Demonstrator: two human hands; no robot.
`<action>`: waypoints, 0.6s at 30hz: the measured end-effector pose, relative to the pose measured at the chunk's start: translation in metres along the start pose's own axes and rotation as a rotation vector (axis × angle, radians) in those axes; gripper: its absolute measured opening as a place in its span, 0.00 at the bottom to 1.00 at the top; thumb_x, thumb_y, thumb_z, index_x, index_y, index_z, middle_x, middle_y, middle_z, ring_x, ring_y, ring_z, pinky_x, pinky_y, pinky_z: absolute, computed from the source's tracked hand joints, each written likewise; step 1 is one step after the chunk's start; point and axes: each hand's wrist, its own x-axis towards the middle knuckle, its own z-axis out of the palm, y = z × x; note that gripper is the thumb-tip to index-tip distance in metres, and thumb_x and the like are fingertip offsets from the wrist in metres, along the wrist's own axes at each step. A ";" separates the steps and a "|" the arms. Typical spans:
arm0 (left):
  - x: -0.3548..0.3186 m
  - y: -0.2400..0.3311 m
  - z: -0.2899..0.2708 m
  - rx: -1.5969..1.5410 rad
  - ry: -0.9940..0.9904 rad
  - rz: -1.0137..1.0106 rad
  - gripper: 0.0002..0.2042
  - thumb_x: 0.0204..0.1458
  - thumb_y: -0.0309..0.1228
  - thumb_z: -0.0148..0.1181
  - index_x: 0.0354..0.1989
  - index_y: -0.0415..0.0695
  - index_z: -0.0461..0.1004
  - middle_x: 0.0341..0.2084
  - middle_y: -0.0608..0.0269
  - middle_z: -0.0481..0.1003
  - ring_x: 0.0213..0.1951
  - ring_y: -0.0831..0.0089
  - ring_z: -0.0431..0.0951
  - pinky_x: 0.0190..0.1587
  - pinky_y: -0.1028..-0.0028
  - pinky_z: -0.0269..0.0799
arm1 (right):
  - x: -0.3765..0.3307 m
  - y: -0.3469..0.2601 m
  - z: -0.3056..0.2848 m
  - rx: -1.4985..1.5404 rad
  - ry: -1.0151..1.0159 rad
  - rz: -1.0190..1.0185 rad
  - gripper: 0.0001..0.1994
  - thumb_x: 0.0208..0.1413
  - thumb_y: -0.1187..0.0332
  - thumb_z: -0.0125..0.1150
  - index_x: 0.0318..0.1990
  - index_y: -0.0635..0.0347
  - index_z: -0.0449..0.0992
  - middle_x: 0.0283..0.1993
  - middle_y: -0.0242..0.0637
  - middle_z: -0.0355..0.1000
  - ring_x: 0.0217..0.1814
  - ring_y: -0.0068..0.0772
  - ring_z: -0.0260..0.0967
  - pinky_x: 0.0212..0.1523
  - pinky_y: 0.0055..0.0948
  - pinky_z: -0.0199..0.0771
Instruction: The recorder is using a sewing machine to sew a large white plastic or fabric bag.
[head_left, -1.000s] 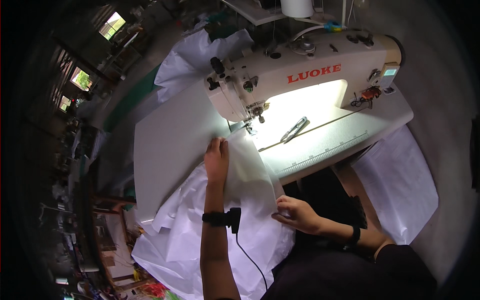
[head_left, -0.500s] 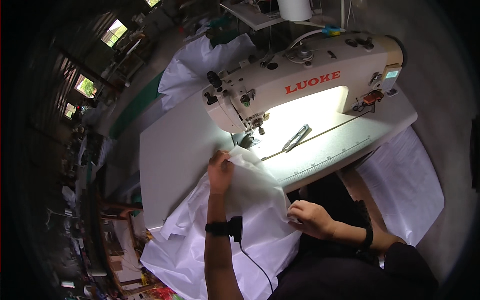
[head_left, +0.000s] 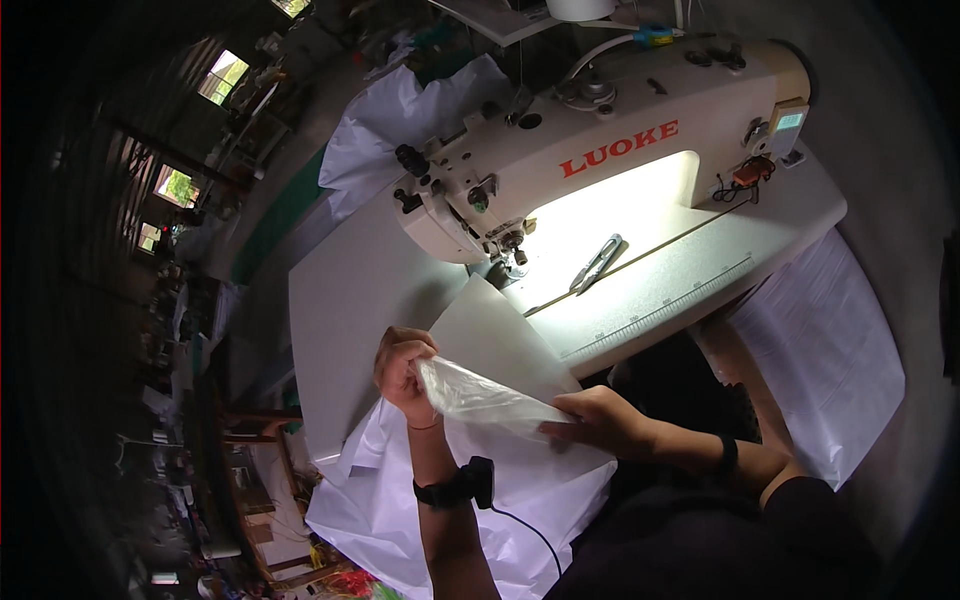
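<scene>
A piece of white fabric (head_left: 500, 345) lies on the sewing table (head_left: 350, 310), one corner reaching toward the needle of the cream sewing machine (head_left: 600, 150). My left hand (head_left: 402, 372) pinches a bunched, translucent fold of this fabric (head_left: 470, 392) at its left end. My right hand (head_left: 600, 422) grips the same fold at its right end, so the fold is stretched between both hands just above the table's front edge. More of the white fabric (head_left: 440, 510) hangs down over my lap.
Small metal thread snips (head_left: 597, 264) lie on the lit bed under the machine arm. A pile of white fabric (head_left: 400, 120) sits behind the machine, and another white sheet (head_left: 830, 350) hangs at the right of the table. Cluttered workshop floor lies to the left.
My left hand has pulled back from the needle toward me and closed on the fabric. My right hand has come up to grip the same fold, lifting it off the table.
</scene>
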 end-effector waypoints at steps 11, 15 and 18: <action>-0.029 -0.072 0.008 0.501 -0.328 -0.162 0.03 0.46 0.25 0.59 0.30 0.42 0.73 0.34 0.58 0.75 0.39 0.57 0.76 0.43 0.64 0.72 | -0.004 0.035 0.028 0.302 0.181 0.142 0.15 0.59 0.65 0.64 0.27 0.66 0.69 0.19 0.35 0.65 0.23 0.18 0.55 0.25 0.31 0.63; -0.049 -0.083 0.007 0.721 -0.261 -0.219 0.04 0.49 0.26 0.59 0.33 0.43 0.74 0.42 0.60 0.75 0.47 0.55 0.73 0.54 0.58 0.64 | -0.002 0.049 0.028 -0.089 0.169 0.139 0.17 0.59 0.63 0.63 0.25 0.65 0.67 0.20 0.31 0.68 0.23 0.19 0.59 0.25 0.32 0.64; -0.054 -0.087 0.003 0.533 -0.296 -0.272 0.04 0.50 0.25 0.57 0.33 0.41 0.74 0.42 0.56 0.75 0.47 0.55 0.74 0.53 0.58 0.66 | 0.001 0.050 0.041 0.226 0.164 0.154 0.17 0.59 0.62 0.64 0.25 0.63 0.68 0.22 0.36 0.68 0.22 0.27 0.63 0.26 0.32 0.66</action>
